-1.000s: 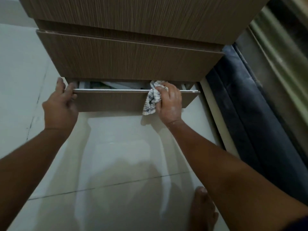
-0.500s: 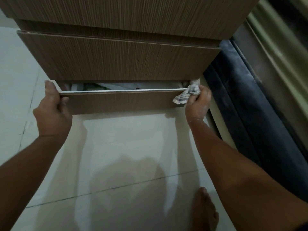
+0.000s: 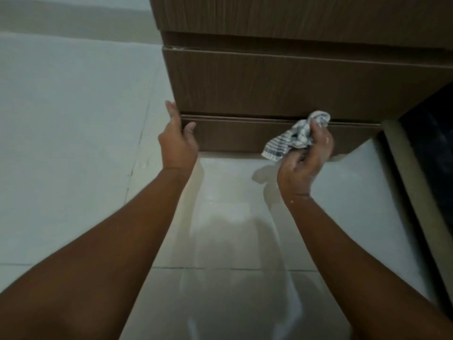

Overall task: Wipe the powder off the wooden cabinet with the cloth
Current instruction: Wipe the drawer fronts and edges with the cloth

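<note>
While right hand point(image 3: 305, 159) bunches checked cloth point(image 3: 293, 137), left hand point(image 3: 177, 141) grips wood-grain drawer point(image 3: 245, 137).

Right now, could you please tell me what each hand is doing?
Left hand: gripping the left end of the bottom drawer front.
Right hand: closed on the checked cloth.

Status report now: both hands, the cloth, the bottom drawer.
Left hand gripping bottom drawer at its left corner. Right hand clutching bunched checked cloth in front of drawer face. Drawer looks nearly shut. Nothing in the way.
</note>
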